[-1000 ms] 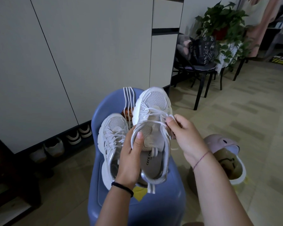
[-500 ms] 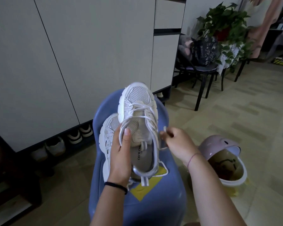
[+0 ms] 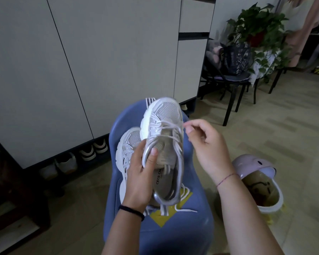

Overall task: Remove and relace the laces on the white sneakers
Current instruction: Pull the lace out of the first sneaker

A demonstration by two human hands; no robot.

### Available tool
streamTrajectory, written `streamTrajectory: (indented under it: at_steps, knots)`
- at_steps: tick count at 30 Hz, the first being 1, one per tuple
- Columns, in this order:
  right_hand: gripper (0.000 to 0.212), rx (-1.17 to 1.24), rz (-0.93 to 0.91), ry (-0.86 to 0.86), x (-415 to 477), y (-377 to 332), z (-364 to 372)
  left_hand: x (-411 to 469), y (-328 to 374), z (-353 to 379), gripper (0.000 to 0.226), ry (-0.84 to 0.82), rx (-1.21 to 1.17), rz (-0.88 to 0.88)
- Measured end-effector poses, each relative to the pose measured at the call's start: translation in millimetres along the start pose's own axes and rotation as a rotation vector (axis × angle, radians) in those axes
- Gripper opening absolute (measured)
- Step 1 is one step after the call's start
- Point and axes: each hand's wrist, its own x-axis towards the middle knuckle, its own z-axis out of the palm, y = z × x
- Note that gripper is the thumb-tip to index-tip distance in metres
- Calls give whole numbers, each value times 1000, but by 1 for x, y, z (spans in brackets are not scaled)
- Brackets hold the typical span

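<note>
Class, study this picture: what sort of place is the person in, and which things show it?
Probably the entrance hall of a home: pairs of shoes tucked under a tall cupboard, and a potted plant near a chair.

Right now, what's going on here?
A person is working on a pair of white sneakers over a blue seat. The left hand grips the raised sneaker at its collar, thumb on the tongue. The right hand pinches a strand of the lace at the shoe's right side. The lace crosses only the eyelets nearer the toe, and the tongue above them is bare. The second sneaker lies on the seat, partly under the held one.
</note>
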Motion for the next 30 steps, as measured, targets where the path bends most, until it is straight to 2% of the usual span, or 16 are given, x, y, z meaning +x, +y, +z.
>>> streamTrajectory:
  at_steps: [3, 7, 12, 18, 21, 26, 28, 30]
  knots:
    - [10, -40, -68, -70, -1, -2, 8, -3, -7, 4, 80, -54, 124, -35]
    - [5, -168, -73, -48, 2, 6, 9, -7, -4, 10, 61, -99, 216, -40]
    - [11, -350, -93, -25, 0, 7, 2, -8, -3, 13, 63, -104, 285, -25]
    - [17, -376, 26, -89, 1, 5, -8, -9, -2, 16, 63, -111, 338, -10]
    - [22, -293, 90, -153, 0, 5, -7, -9, -2, 16, 70, -123, 352, -13]
    - [26, -207, 91, -174, 1, 9, -5, -10, 0, 15, 55, -133, 385, -22]
    - [27, -45, 98, -167, 2, 13, -4, -10, 0, 16, 52, -128, 358, -21]
    - [23, 261, 153, -123, 1, 14, -3, -10, 0, 18, 51, -130, 313, -23]
